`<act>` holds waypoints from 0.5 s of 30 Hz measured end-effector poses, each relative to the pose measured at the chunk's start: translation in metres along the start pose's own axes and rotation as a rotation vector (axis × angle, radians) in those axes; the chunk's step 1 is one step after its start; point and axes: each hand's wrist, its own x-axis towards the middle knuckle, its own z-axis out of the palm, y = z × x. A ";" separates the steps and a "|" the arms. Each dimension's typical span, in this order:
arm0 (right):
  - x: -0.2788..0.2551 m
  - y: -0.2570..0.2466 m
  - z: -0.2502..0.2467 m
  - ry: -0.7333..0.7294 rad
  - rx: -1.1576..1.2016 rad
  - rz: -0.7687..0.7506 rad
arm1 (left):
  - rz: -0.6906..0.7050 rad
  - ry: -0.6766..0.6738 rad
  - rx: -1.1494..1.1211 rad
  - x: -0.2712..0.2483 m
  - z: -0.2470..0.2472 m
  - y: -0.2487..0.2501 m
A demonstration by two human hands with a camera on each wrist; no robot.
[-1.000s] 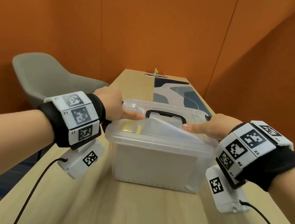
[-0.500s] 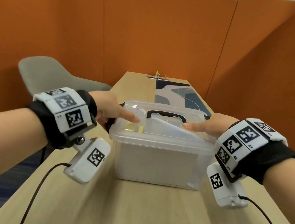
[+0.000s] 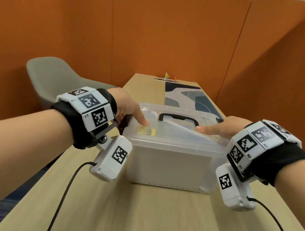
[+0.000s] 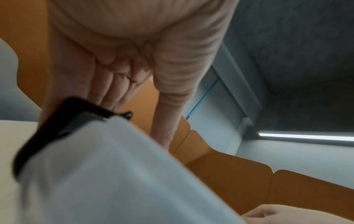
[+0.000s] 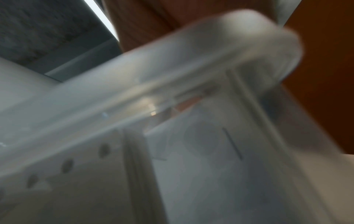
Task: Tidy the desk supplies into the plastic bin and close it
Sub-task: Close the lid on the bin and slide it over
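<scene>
The translucent plastic bin [image 3: 169,166] stands on the desk with its lid [image 3: 174,139] on and its black handle [image 3: 177,117] lying flat. My left hand [image 3: 127,105] is at the lid's left end, thumb straight on top and fingers reaching down onto the black side latch [image 3: 125,123]. The left wrist view shows those fingers [image 4: 107,91] extended behind the latch [image 4: 72,121]. My right hand [image 3: 224,127] lies at the right end with its thumb flat on the lid; its fingers drop out of sight. A yellow item [image 3: 153,131] and white sheets [image 3: 181,130] show through the plastic.
A grey chair [image 3: 56,79] stands left of the desk. A patterned mat [image 3: 188,99] lies behind the bin, and small items [image 3: 167,77] sit at the far end. Orange partitions close in three sides. Thin cables trail from both wrist cameras over the bare desk in front.
Both thumbs have stayed on the lid. My left wrist has rolled outward and dropped a little, and the black latch now shows under that hand. The bin has not moved.
</scene>
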 end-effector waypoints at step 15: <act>-0.013 0.006 0.006 0.022 -0.003 -0.035 | 0.069 0.003 0.241 -0.019 -0.010 -0.005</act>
